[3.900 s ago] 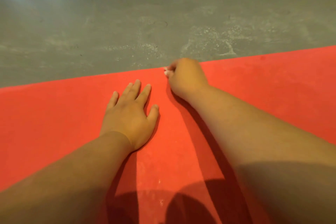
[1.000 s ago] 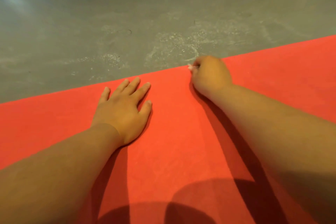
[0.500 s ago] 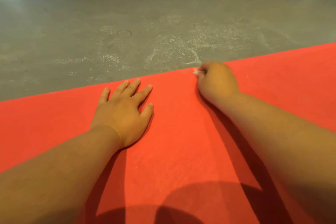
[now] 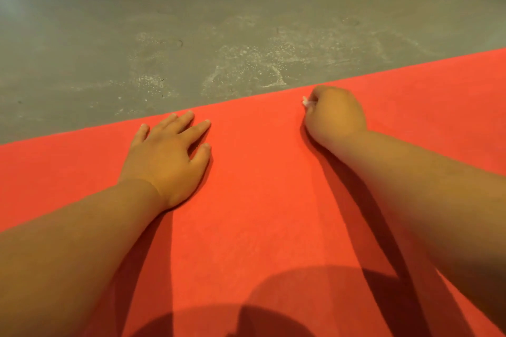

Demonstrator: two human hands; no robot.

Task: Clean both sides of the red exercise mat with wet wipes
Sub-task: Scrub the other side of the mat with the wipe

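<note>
Filling the whole upper part of the view, a grey concrete floor [image 4: 137, 8] stretches away, smooth and dull. Pale whitish blotches [image 4: 246, 63] and speckled marks cross its middle stretch, and soft patches of reflected light sit near the top corners. This floor is all of the room that the camera takes in.

Below it lies the red exercise mat [image 4: 254, 213], spread flat on the concrete and covering the lower part of the view. Its far edge runs as a straight line, slanting up from the left side to the right side. The mat's surface looks matt and evenly coloured, with a faint lighter streak running toward the viewer near the middle. Dark shadows [image 4: 273, 304] of the person fall across its near part.

Two bare forearms reach in from the bottom corners over the mat. The left hand [image 4: 167, 156] lies palm down on the mat with its fingers straight and slightly spread. Its fingertips are just short of the far edge, and it holds nothing. The right hand [image 4: 335, 115] sits well apart from it to the right, at the mat's far edge and knuckles up. Its fingers are curled into a fist around a wet wipe [image 4: 306, 102]. Only a small white scrap of that wipe pokes out at the thumb side of the fist, low against the mat; the remainder is hidden inside the hand.
</note>
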